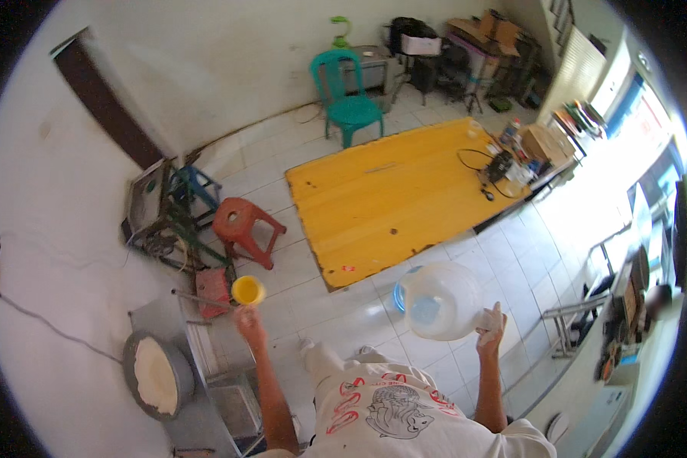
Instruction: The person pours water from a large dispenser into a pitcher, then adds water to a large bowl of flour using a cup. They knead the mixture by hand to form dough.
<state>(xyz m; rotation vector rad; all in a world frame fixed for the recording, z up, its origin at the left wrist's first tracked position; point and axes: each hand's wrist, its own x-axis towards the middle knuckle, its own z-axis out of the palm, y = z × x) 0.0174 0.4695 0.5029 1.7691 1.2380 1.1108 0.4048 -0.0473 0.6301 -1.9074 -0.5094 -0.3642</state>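
Observation:
My left hand (pixel 250 324) is closed around the lower end or handle of a small yellow cup (pixel 247 290), held up at the left in front of me. On the right, my right hand (pixel 491 327) grips one side of a large, rounded, translucent plastic jar (pixel 454 298). The jar is tilted, and a blue band or lid (pixel 399 295) shows at its far-left end. A pale blue patch appears through its wall. Nearest to my left arm is a grey basin (pixel 182 374), holding a whitish powder or dough (pixel 154 378).
A yellow table (pixel 382 202) stands ahead, with cables and a box (pixel 546 145) at its right end. A red stool (pixel 244 225) and a green chair (pixel 351 111) stand beyond. A metal surface (pixel 160 320) lies under the basin; a counter (pixel 557 389) runs along the right.

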